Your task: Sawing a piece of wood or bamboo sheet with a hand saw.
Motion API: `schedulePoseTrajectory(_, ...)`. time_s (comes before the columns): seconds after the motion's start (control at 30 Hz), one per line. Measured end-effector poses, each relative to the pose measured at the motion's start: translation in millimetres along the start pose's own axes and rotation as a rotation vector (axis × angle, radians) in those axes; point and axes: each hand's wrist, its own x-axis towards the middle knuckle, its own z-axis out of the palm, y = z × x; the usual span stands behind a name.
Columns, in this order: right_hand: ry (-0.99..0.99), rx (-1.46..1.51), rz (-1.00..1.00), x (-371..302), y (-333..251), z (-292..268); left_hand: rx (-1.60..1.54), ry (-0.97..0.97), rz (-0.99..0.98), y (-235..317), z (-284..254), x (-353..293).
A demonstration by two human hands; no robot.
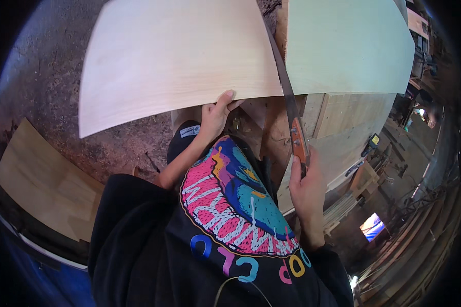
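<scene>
My left hand [215,116] holds the near edge of a pale plywood sheet [182,56], thumb on top and fingers curled beneath. My right hand [307,188] is closed round the orange-brown wooden handle of a handsaw [298,142]. Its long dark blade runs away from me along the right edge of that sheet, in the gap beside a second plywood sheet [349,48]. The blade's far end narrows toward the top of the view. Whether its teeth touch the wood, I cannot tell.
Under the sheets is a wooden bench or box [351,115]. A yellow-and-black tool [370,145] lies at its right side. Another plywood piece [46,184] is at the left, above something blue. Long wooden strips [410,256] are stacked at the lower right.
</scene>
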Motion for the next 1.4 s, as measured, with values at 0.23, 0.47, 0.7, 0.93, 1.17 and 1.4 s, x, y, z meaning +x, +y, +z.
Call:
schedulePoseTrajectory(0.23,0.059,0.067,0.002,-6,-4,11,-0.108,0.113,-0.082,7,-2,4)
schedulePoseTrajectory(0.47,0.14,0.139,-0.03,-13,9,31,-0.151,0.197,-0.141,17,1,-2)
schedulePoseTrajectory(0.7,0.196,0.456,0.044,-29,50,34,-0.107,0.199,-0.184,32,8,-1)
schedulePoseTrajectory(0.93,0.219,0.529,-0.087,-11,57,100,-0.106,0.191,-0.158,40,-17,15)
schedulePoseTrajectory(1.17,0.419,0.57,-0.308,20,62,150,-0.01,0.154,-0.094,60,-20,26)
schedulePoseTrajectory(1.4,0.438,0.7,-0.328,42,36,173,1.707,-0.253,0.358,112,-42,4)
